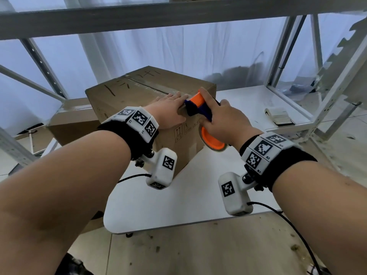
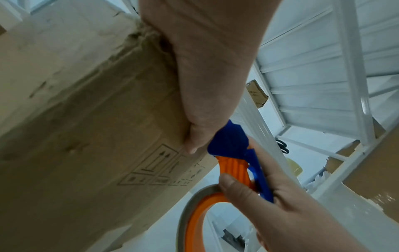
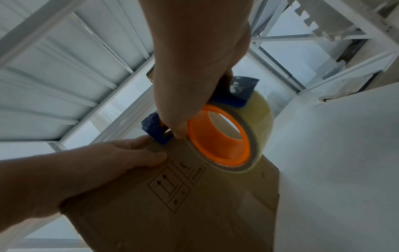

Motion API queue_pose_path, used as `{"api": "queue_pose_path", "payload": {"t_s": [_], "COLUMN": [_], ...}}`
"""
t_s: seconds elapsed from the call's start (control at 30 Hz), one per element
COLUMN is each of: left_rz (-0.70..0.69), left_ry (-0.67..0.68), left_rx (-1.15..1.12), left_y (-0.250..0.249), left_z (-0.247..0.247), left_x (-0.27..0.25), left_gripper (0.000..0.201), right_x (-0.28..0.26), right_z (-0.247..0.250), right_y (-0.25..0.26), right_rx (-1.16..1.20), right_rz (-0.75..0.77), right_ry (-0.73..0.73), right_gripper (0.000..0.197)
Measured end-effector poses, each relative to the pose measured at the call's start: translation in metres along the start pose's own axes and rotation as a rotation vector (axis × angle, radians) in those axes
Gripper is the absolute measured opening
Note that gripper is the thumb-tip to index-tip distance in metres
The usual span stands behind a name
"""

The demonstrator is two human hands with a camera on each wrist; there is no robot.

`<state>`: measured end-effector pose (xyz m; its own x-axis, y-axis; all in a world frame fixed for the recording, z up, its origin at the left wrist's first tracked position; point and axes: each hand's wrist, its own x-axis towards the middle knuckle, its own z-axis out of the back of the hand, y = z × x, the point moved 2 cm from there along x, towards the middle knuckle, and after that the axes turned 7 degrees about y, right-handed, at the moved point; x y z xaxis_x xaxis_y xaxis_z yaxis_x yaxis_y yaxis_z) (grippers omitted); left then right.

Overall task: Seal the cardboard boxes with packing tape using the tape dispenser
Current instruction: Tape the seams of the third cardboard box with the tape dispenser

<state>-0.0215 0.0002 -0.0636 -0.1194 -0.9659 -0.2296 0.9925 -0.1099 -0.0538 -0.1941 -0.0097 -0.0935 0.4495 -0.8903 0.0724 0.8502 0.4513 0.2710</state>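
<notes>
Box taped on a white table

The dispenser [image 1: 200, 108] was gripped by the curled right hand [image 1: 224, 120] at the near top edge of the box [image 1: 139, 100]; the left hand [image 1: 168, 110] was laid flat beside it, fingers straight, on the table [image 1: 178, 199].

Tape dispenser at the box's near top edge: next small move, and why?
Probably draw the tape dispenser down the box's front face, then tilt it to cut. Tape already lies along the top seam, the right hand grips the dispenser at the edge, and the left hand lies flat on the box top.
</notes>
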Motion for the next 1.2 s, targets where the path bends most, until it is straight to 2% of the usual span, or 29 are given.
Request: {"api": "queue_pose_path", "payload": {"t_s": [0.17,0.6,0.73,0.83,1.03,1.2], "left_rz": [-0.012,-0.016,-0.064,-0.1,-0.165,-0.164], "left_ry": [0.002,-0.009,-0.02,-0.045,-0.1,-0.1], "left_rx": [0.007,0.031,0.086,0.132,0.178,0.186], "left_y": [-0.001,-0.003,-0.003,-0.003,-0.003,-0.003], "left_z": [-0.002,-0.001,-0.004,-0.006,-0.01,-0.01], "left_x": [-0.005,-0.006,-0.008,-0.011,-0.015,-0.013], "left_gripper": [0.072,0.073,0.063,0.054,0.049,0.048], "right_x": [-0.013,-0.041,-0.053,-0.048,-0.027,-0.022], "right_z": [0.0,-0.003,-0.01,-0.01,-0.006,-0.019], "right_y": [-0.002,-0.024,-0.031,-0.029,-0.014,-0.011], "right_rx": [0.016,-0.179,-0.273,-0.264,-0.35,-0.303], "right_rz": [-0.016,-0.124,-0.154,-0.148,-0.132,-0.153], "right_ry": [-0.025,0.305,0.371,0.371,0.431,0.51], "right_gripper": [0.069,0.08,0.081,0.079,0.076,0.091]}}
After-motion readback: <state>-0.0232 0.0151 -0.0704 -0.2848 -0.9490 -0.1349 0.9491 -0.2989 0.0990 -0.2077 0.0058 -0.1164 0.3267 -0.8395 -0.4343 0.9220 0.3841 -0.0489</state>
